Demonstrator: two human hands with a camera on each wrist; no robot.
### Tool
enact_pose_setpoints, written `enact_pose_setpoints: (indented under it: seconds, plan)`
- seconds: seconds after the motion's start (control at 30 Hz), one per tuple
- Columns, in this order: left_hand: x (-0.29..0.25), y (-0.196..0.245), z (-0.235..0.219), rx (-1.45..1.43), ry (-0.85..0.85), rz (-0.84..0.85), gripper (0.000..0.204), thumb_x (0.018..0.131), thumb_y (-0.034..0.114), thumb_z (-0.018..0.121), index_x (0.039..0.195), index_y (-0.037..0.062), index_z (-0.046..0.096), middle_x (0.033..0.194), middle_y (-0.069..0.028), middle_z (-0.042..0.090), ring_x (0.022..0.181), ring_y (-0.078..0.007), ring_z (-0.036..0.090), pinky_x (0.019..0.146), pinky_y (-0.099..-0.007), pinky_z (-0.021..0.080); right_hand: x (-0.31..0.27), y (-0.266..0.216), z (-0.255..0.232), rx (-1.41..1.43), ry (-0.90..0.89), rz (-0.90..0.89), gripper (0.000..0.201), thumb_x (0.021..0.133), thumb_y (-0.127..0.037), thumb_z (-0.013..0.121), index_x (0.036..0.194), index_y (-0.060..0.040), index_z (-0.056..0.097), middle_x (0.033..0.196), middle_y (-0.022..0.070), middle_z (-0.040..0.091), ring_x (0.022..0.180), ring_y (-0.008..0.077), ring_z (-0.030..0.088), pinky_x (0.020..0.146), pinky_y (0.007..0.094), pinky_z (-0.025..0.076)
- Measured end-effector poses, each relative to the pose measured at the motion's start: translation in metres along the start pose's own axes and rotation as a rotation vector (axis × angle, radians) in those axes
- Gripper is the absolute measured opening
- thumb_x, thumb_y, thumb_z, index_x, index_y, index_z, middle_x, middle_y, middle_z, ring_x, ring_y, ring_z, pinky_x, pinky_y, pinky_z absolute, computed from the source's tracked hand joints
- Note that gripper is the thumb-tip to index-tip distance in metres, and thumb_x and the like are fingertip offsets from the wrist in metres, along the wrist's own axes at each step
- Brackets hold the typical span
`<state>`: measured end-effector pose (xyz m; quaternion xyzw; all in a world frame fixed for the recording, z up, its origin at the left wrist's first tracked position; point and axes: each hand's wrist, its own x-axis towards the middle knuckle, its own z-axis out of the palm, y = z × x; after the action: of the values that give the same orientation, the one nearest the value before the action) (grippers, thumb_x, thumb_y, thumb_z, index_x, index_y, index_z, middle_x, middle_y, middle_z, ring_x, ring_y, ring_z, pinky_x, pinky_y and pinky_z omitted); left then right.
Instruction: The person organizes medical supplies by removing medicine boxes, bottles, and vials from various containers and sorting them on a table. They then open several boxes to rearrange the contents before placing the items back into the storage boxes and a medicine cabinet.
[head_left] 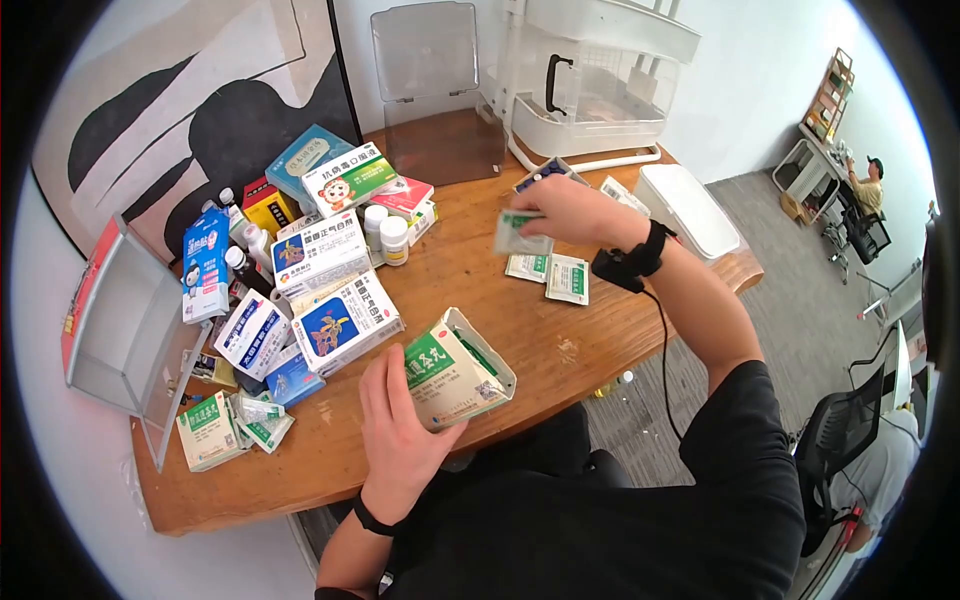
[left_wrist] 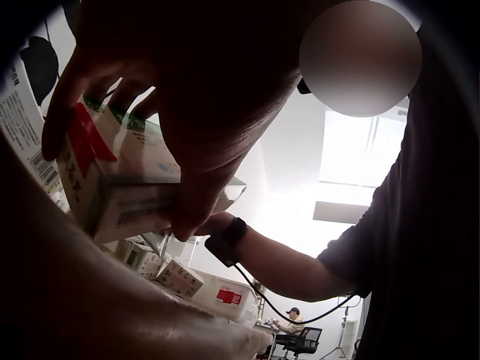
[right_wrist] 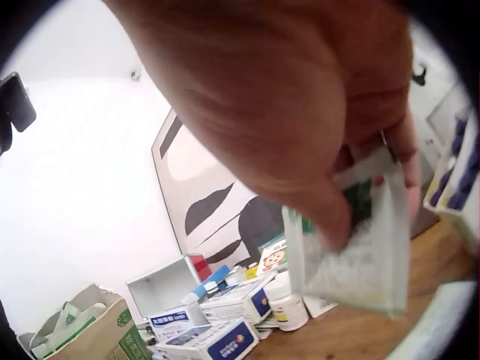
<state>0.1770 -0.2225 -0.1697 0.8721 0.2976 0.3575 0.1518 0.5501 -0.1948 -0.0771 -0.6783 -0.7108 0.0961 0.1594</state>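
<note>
My left hand [head_left: 400,430] grips an open cream-and-green medicine box [head_left: 440,385] near the table's front edge. Green-and-white sachets [right_wrist: 71,319] show inside the box in the right wrist view. Farther back and to the right, my right hand [head_left: 585,212] pinches a white-and-green sachet [right_wrist: 360,262] between thumb and fingers, raised over the table. Just below it, one sachet [head_left: 527,266] lies on the wood beside another sachet [head_left: 568,280]. Behind the right hand stands a small box with dark purple caps [right_wrist: 459,169], partly hidden by the hand in the head view.
Medicine boxes [head_left: 320,255] and white bottles [head_left: 394,240] crowd the table's left side by a tipped clear bin [head_left: 130,330]. A second cream-and-green box [head_left: 208,435] lies at the near left. A white tub [head_left: 690,210] stands right; a clear drawer unit [head_left: 590,125] stands behind.
</note>
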Motion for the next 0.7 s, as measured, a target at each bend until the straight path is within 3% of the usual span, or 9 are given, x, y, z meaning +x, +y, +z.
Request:
enact_pose_setpoints:
  seconds: [0.1,0.2,0.23,0.37,0.53,0.7]
  plan:
    - [0.001,0.000,0.002,0.011,-0.005,0.005,0.117,0.062,0.017,0.102,0.159,-0.0039,0.040,0.147,-0.0256,0.050,0.135,-0.0452,0.052,0.112,-0.0524,0.048,-0.011,0.011,0.005,-0.170,-0.263,0.014,0.035,0.093,-0.006,0.077,0.127,-0.0037,0.076,0.117,0.0189,0.078,0.116,0.0370,0.073,0.099,0.0451,0.057]
    - [0.001,0.000,0.003,0.022,-0.008,-0.003,0.117,0.064,0.018,0.103,0.160,-0.0026,0.040,0.147,-0.0246,0.051,0.135,-0.0444,0.053,0.113,-0.0511,0.047,-0.008,0.035,0.030,-0.248,-0.310,-0.121,0.038,0.090,0.000,0.078,0.127,-0.0050,0.077,0.121,0.0171,0.078,0.119,0.0363,0.071,0.102,0.0459,0.057]
    - [0.001,0.001,0.003,0.024,-0.009,-0.007,0.116,0.064,0.019,0.103,0.160,-0.0026,0.040,0.147,-0.0246,0.051,0.134,-0.0444,0.053,0.112,-0.0511,0.048,-0.006,0.033,0.035,-0.310,-0.334,-0.136,0.044,0.088,0.002,0.079,0.131,-0.0066,0.075,0.132,0.0147,0.074,0.125,0.0360,0.069,0.104,0.0454,0.057]
    - [0.003,0.004,0.001,0.037,-0.009,-0.001,0.118,0.060,0.016,0.102,0.158,-0.0054,0.040,0.146,-0.0263,0.050,0.134,-0.0458,0.052,0.112,-0.0542,0.049,-0.004,0.024,0.036,-0.266,-0.326,-0.155,0.045,0.089,-0.005,0.083,0.132,-0.0059,0.071,0.134,0.0134,0.070,0.127,0.0360,0.066,0.105,0.0468,0.057]
    - [0.003,0.004,0.001,0.051,-0.021,0.003,0.118,0.060,0.015,0.102,0.158,-0.0059,0.040,0.147,-0.0265,0.050,0.134,-0.0461,0.051,0.112,-0.0542,0.048,-0.007,0.031,0.044,-0.323,-0.280,-0.252,0.062,0.083,-0.006,0.087,0.141,-0.0105,0.066,0.141,0.0106,0.067,0.134,0.0344,0.063,0.112,0.0454,0.056]
    - [0.003,0.006,0.001,0.059,-0.021,0.019,0.117,0.060,0.015,0.102,0.157,-0.0064,0.040,0.147,-0.0267,0.050,0.134,-0.0463,0.051,0.111,-0.0542,0.049,-0.009,0.030,0.043,-0.353,-0.275,-0.239,0.061,0.082,-0.006,0.087,0.140,-0.0109,0.067,0.138,0.0095,0.066,0.131,0.0338,0.063,0.108,0.0456,0.056]
